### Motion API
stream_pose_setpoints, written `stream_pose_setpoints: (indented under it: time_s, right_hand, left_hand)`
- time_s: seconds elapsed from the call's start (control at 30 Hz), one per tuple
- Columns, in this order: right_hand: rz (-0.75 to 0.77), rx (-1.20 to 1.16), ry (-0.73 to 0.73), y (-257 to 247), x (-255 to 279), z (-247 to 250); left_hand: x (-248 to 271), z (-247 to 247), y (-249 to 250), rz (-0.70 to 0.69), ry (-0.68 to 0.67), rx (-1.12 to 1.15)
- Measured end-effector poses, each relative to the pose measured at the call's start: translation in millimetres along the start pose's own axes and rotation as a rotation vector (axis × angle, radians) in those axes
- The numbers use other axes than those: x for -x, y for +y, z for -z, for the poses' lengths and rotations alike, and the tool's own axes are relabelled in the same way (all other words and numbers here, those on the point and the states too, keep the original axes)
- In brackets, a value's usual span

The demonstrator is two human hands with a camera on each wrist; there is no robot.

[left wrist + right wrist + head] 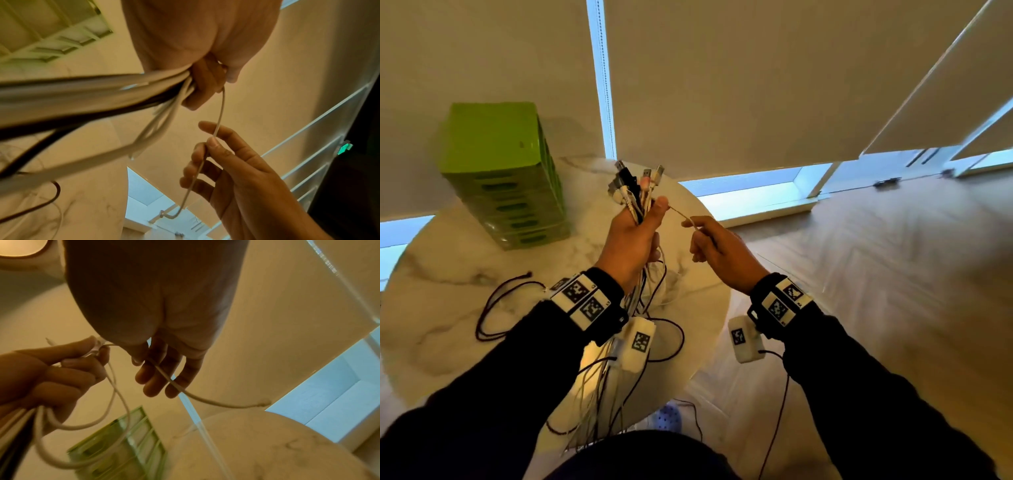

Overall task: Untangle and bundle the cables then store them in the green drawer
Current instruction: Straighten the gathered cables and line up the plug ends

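Observation:
My left hand (637, 229) is raised over the round marble table (448, 274) and grips a bundle of white and black cables (635, 192), whose plug ends stick up above the fist. The loose lengths hang down past my wrist (82, 97). One thin white cable (219, 116) runs from the left fist to my right hand (697, 228), where thumb and forefinger pinch it. Its free end (264, 402) dangles past the right hand's fingers (156, 379). The green drawer unit (503, 171) stands at the table's back left with its drawers shut.
A dark thin cord (493, 308) loops on the table to the left of my left wrist. More cable ends trail over the table's near edge (592, 411). Wooden floor (876, 274) lies to the right. Drawn blinds (722, 85) hang behind.

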State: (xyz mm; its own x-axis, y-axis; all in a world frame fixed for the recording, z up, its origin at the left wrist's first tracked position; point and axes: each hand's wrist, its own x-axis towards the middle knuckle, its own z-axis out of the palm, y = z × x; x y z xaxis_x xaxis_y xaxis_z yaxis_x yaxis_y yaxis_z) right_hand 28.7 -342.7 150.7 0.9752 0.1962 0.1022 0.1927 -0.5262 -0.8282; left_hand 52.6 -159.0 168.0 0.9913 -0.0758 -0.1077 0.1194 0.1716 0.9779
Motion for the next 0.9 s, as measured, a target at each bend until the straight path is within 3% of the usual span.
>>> stream_pose_setpoints:
  time_s: [0.13, 0.27, 0.4, 0.47, 0.5, 0.57, 0.67, 0.73, 0.9]
  right_hand:
    - [-0.156, 0.171, 0.07, 36, 19, 28]
    - [-0.494, 0.171, 0.158, 86, 47, 47]
    - [-0.805, 0.358, -0.107, 143, 90, 52]
    - [-0.868, 0.453, -0.226, 151, 103, 40]
    - [-0.849, 0.471, -0.245, 148, 105, 33]
    - [-0.665, 0.417, -0.253, 127, 101, 17]
    - [-0.344, 0.045, -0.331, 77, 90, -3]
    - [-0.271, -0.101, -0.376, 47, 83, -12]
    - [-0.159, -0.033, -0.163, 16, 66, -15]
  left_hand:
    - [8, -22, -6, 0.031, -0.1, -0.033]
    - [10, -34, -3, 0.099, -0.126, -0.002]
    - [9, -38, -1, 0.168, -0.214, 0.134]
    - [6, -41, -2, 0.205, -0.239, 0.165]
    - [5, -43, -4, 0.225, -0.246, 0.182]
    - [3, -47, -8, 0.27, -0.246, 0.215]
    - [-2, -51, -15, 0.297, -0.226, 0.227]
    - [-6, -52, -18, 0.291, -0.215, 0.216]
    - [-17, -49, -24, 0.208, -0.181, 0.134]
